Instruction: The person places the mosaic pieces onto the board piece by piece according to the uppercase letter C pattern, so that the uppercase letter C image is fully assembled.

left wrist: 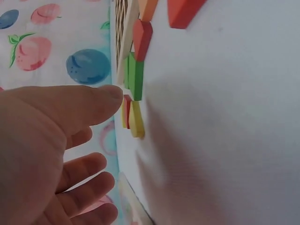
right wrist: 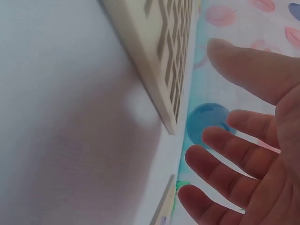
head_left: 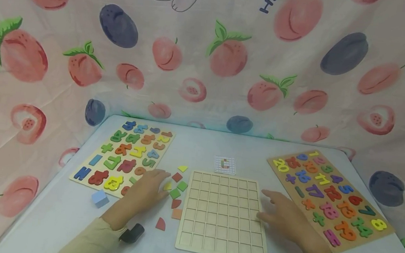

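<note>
A wooden grid board (head_left: pixel 222 218) lies on the white table between the two hands. My left hand (head_left: pixel 145 191), fingers loosely extended, hovers beside a scatter of small blocks left of the board. These include green squares (head_left: pixel 182 186), a red square (head_left: pixel 177 177), yellow pieces (head_left: pixel 182 168), red quarter-circles (head_left: pixel 160 224) and an orange square (head_left: pixel 176 213). In the left wrist view the thumb overlaps the green blocks (left wrist: pixel 136 77), with nothing held. My right hand (head_left: pixel 284 216) is by the board's right edge, fingers spread and holding nothing.
A small card (head_left: pixel 225 165) with a coloured pattern on a grid lies behind the board. To the left is a number puzzle board (head_left: pixel 96 148); another number puzzle board (head_left: pixel 287 175) lies to the right. A blue cube (head_left: pixel 100 199) sits near the left forearm. A fruit-print cloth (head_left: pixel 196 114) hangs behind the table.
</note>
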Demonstrator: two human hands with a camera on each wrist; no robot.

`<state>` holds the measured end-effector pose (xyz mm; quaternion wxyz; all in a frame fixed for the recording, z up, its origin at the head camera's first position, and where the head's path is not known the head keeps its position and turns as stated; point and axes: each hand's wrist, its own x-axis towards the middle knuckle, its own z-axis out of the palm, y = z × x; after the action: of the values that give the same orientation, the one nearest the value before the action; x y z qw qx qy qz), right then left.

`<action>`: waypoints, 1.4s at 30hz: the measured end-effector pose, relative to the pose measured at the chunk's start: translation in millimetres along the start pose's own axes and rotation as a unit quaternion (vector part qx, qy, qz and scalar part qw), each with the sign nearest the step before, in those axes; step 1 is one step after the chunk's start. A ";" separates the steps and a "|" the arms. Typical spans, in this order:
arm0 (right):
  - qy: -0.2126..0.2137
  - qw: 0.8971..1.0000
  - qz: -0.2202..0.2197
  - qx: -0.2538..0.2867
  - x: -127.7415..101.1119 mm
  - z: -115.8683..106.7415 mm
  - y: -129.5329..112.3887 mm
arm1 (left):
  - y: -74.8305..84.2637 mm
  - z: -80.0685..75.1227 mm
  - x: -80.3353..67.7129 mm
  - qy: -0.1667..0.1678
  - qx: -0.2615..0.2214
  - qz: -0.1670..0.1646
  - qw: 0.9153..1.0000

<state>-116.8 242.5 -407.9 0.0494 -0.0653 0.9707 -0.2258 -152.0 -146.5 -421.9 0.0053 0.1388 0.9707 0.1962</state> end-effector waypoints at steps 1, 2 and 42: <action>-0.004 1.000 0.004 0.003 0.2 0.6 0.1 | -0.7 1.3 0.8 0.000 -0.002 0.000 1.000; -0.008 1.000 0.007 0.004 0.4 1.2 0.3 | -1.0 2.1 1.2 -0.001 -0.006 0.000 1.000; -0.065 0.997 0.011 0.038 12.8 9.5 12.4 | -2.7 8.1 22.5 -0.077 -0.090 -0.050 0.992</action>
<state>-129.5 247.5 -422.7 0.1178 -0.0671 0.9568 -0.2571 -173.8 -139.8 -429.4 0.1019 0.1035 0.9516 0.2707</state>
